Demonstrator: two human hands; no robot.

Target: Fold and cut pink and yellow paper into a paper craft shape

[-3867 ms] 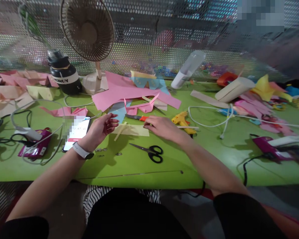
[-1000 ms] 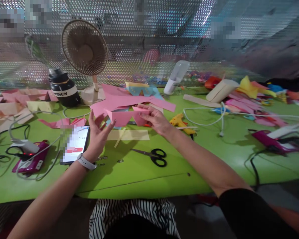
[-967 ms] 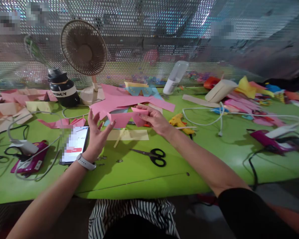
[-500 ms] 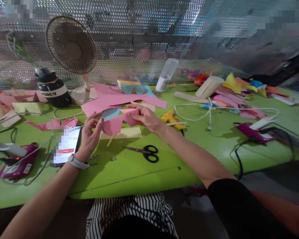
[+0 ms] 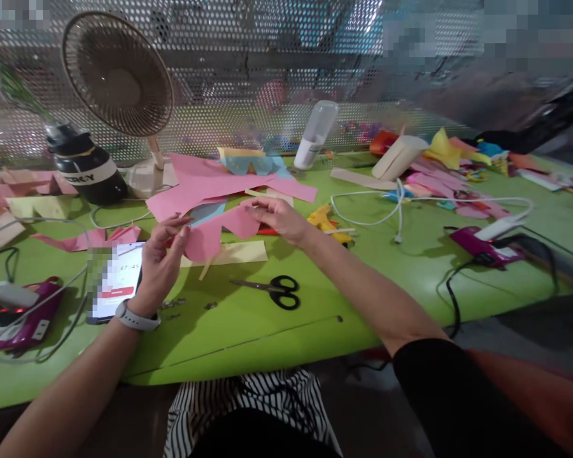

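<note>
A pink paper cut-out shaped like glasses [image 5: 207, 240], with a notch in its lower edge, is held up above the green table [image 5: 248, 346]. My left hand [image 5: 163, 257] pinches its left end, and my right hand [image 5: 279, 219] pinches its right end. Beneath it lie a pale yellow paper strip [image 5: 246, 252] and a blue paper piece [image 5: 207, 212]. Closer to me rest black-handled scissors [image 5: 281, 292], blades pointing left. A phone [image 5: 119, 286] with a lit screen is beside my left wrist. Small metal bits [image 5: 211, 306] are scattered in front of the strip.
A yellow glue gun [image 5: 322, 219] lies right of my right hand. Behind are large pink paper [image 5: 195, 181], a fan [image 5: 119, 76], a dark jar [image 5: 88, 168] and a clear bottle [image 5: 318, 133]. Purple power strips [image 5: 487, 247] with cables sit at both sides.
The pink paper has turned from a folded look to a flatter one facing me, still between both hands. The whole view has shifted slightly, with things on the table appearing further left.
</note>
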